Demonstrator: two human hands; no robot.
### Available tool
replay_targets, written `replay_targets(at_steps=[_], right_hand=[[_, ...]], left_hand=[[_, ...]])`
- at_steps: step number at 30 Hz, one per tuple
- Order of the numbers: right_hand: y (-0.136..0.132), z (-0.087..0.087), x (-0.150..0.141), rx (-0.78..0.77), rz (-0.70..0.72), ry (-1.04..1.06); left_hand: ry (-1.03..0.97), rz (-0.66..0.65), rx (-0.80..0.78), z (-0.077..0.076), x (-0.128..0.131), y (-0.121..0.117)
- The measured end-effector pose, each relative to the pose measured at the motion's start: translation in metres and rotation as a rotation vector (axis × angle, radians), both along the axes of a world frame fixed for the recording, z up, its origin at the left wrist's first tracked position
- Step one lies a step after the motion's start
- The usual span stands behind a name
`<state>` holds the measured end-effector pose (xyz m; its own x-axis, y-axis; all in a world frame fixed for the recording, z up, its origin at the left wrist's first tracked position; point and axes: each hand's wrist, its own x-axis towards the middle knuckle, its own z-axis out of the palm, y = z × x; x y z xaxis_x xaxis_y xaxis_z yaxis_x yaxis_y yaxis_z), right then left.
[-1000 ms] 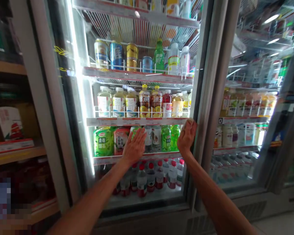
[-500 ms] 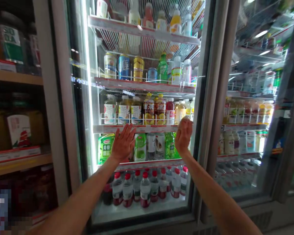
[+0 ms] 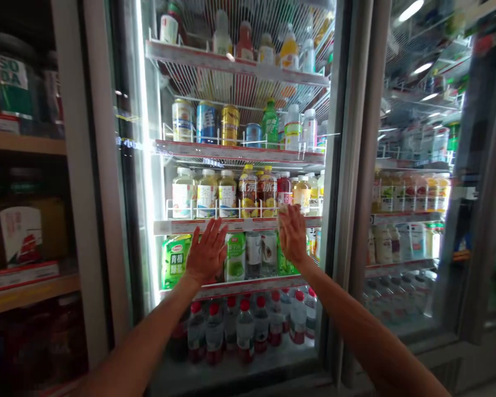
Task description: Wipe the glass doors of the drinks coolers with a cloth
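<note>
Both arms reach out before a lit drinks cooler with a closed glass door. My left hand (image 3: 207, 251) is spread with its palm toward the glass, between a green plum drink bottle (image 3: 176, 260) and a green-labelled bottle (image 3: 235, 257). Nothing is in it. My right hand (image 3: 292, 234), slightly blurred, is raised with the fingers stretched out and holds nothing. It covers part of a green bottle on the same shelf and the lower edge of a red drink bottle (image 3: 284, 188). Whether either hand touches the glass I cannot tell.
Above stand tea bottles (image 3: 207, 193), iced tea bottles (image 3: 248, 191) and cans (image 3: 206, 122). Red-capped bottles (image 3: 245, 328) fill the bottom. A thick metal door frame (image 3: 357, 182) separates a second cooler on the right. On the left is a wooden shelf (image 3: 25, 142) with large bottles.
My right hand has moved left and its bent fingers have straightened out. My left hand stays spread in nearly the same place. The view has shifted slightly.
</note>
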<state>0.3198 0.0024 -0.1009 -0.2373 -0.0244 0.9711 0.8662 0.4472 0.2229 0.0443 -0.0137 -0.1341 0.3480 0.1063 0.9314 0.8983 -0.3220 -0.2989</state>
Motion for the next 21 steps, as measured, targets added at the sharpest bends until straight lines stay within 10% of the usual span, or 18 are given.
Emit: replay_targets(at_steps=[3,9,16,21], right_hand=[[-0.008,-0.007,0.001,-0.084,-0.024,-0.221],[0.009,0.031,0.035,0.123,-0.047,0.442],[-0.003,0.018,0.008,-0.044,-0.031,-0.151],[0.008,0.042,0.046,0.104,-0.078,0.428]], left_hand=[[-0.003,-0.010,-0.001,0.000,0.000,0.000],[-0.012,-0.021,0.016,-0.001,0.001,0.003],[-0.016,-0.035,0.015,-0.001,-0.001,0.000],[0.025,-0.049,0.016,0.023,-0.008,-0.009]])
